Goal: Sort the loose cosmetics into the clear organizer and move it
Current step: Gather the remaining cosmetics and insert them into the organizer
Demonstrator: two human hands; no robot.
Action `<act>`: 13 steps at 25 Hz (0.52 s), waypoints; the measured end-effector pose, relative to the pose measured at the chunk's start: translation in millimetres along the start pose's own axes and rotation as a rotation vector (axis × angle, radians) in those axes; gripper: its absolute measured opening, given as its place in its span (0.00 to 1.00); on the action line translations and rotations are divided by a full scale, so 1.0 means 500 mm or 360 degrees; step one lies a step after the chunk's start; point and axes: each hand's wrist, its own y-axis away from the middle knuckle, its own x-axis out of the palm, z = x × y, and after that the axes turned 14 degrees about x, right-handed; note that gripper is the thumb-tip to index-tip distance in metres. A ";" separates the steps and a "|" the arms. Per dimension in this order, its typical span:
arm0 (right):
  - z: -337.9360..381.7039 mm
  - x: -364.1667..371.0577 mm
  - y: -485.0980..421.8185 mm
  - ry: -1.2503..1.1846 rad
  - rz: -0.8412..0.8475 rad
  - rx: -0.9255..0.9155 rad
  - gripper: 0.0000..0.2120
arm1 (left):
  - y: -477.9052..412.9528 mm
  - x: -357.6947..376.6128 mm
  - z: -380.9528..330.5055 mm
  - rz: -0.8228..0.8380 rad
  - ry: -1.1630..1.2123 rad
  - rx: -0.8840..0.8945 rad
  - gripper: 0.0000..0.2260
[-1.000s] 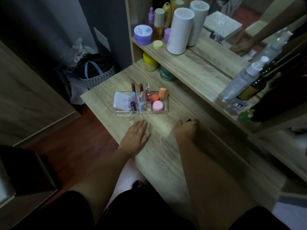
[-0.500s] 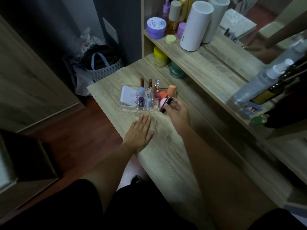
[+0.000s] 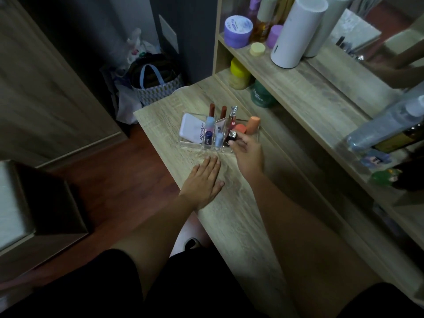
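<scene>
Clear organizer (image 3: 192, 143) on desk (image 3: 241, 226), packed with upright tubes. Right hand (image 3: 249, 154) fingers gripped dark lipstick (image 3: 231, 137) at its 5 o'clock corner; left hand (image 3: 203, 183) flat, fingers released.

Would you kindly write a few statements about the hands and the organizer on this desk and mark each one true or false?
1. The right hand holds a small dark tube at the clear organizer. True.
2. The left hand grips the organizer. False: it lies flat on the desk, short of it.
3. A white compact sits in the organizer's left compartment. True.
4. The organizer stands on the upper shelf. False: it is on the desk.
</scene>
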 end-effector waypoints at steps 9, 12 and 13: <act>-0.015 0.007 -0.002 0.0172 -0.0106 -0.0083 0.15 | 0.001 0.004 -0.002 -0.0044 0.0009 -0.0004 0.28; -0.014 0.009 -0.002 0.0218 -0.0156 -0.0076 0.14 | 0.000 0.005 -0.003 -0.0043 0.0043 0.0005 0.29; -0.012 0.011 -0.003 0.0233 -0.0178 -0.0075 0.14 | 0.001 0.005 -0.003 -0.0047 0.0040 0.0007 0.29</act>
